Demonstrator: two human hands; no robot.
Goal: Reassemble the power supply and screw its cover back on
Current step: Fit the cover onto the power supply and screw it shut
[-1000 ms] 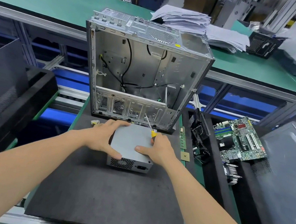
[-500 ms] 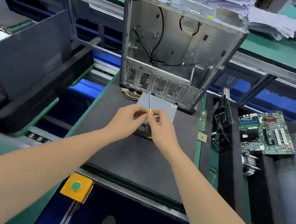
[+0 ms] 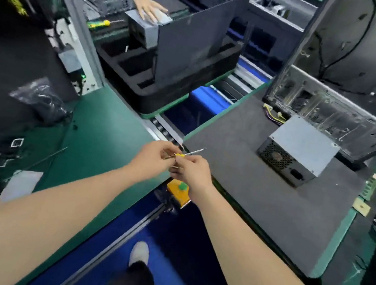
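Over the counter's [image 3: 109, 134] near edge, a small screwdriver [image 3: 179, 155] is pinched by the left hand [image 3: 152, 160] and right hand [image 3: 193, 174] together, apparently for regripping; the power supply [image 3: 300, 149] is set far right, just beside the open case [image 3: 334, 111].

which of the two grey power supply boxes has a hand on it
The far grey power supply box at upper left: another person's hand rests on top. The near box on the dark mat is untouched.

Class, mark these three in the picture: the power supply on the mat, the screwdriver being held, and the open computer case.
power supply [image 3: 302, 145], head view, on its grey top face.
screwdriver [image 3: 179, 155], head view, on its yellow handle.
computer case [image 3: 323, 107], head view, on its slotted lower panel.
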